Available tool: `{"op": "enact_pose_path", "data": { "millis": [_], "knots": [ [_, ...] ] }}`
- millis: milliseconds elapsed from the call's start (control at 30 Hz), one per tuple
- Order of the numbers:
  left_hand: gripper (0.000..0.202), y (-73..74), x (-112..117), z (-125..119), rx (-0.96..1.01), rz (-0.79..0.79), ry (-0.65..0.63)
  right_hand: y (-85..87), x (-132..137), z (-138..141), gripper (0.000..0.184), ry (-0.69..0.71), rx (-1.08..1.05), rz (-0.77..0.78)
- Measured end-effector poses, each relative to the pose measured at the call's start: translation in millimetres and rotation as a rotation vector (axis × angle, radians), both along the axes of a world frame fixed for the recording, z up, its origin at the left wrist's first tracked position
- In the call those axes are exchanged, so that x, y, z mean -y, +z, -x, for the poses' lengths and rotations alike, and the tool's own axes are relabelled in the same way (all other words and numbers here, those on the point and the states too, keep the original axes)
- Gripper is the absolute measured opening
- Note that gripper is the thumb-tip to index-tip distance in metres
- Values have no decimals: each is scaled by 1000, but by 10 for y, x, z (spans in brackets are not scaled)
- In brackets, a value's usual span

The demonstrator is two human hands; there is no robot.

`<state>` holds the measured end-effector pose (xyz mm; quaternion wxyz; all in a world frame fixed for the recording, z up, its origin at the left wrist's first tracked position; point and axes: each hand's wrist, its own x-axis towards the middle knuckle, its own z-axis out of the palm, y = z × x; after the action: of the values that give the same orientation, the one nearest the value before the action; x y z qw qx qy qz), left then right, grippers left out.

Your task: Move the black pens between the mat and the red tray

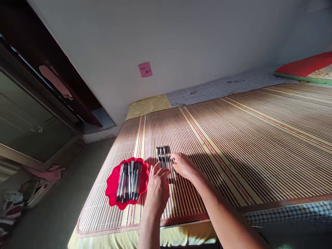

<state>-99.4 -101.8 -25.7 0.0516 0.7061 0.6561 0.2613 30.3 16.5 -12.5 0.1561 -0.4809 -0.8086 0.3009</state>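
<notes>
Several black-capped clear pens (161, 151) lie side by side on the striped bamboo mat, their caps pointing away from me. My left hand (158, 181) hovers over their near ends with its fingers loosely bent and apart, hiding part of them. At the right side of the row, my right hand (182, 165) has thumb and fingertips pinched at a dark pen (170, 160), most of which is hidden. Left of my hands sits a red scalloped plate (112, 183) bearing several more pens (129, 180) laid roughly parallel.
The bamboo mat (220, 138) covers a bed against a white wall (181, 41). A pink note (145, 69) is stuck on the wall. Folded red bedding (306, 65) lies at the far right. Left of the bed are grey floor (77, 180) and a dark doorway.
</notes>
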Motion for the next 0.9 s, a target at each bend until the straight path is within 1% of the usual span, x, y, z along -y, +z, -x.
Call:
{"op": "enact_pose_path", "data": {
  "millis": [233,367,467,567,667,767,900],
  "knots": [
    [47,-13,-25,-25,29,3,27,-36,2,41,30,10,-14,-17],
    [48,-25,-24,-6,63,-16,22,-69,17,77,24,-3,-13,-24],
    [47,0,-9,-15,76,-23,39,-82,22,91,22,-17,-10,-22],
    [46,40,4,-35,73,-14,66,-61,34,96,22,-31,-6,-13],
    [45,58,4,-42,76,12,58,-17,59,103,20,-49,15,-6],
    [44,42,-2,-33,75,30,50,1,81,118,16,-63,34,-8],
    [43,-6,-1,-12,74,41,57,-38,75,144,14,-68,15,-29]
  ]
}}
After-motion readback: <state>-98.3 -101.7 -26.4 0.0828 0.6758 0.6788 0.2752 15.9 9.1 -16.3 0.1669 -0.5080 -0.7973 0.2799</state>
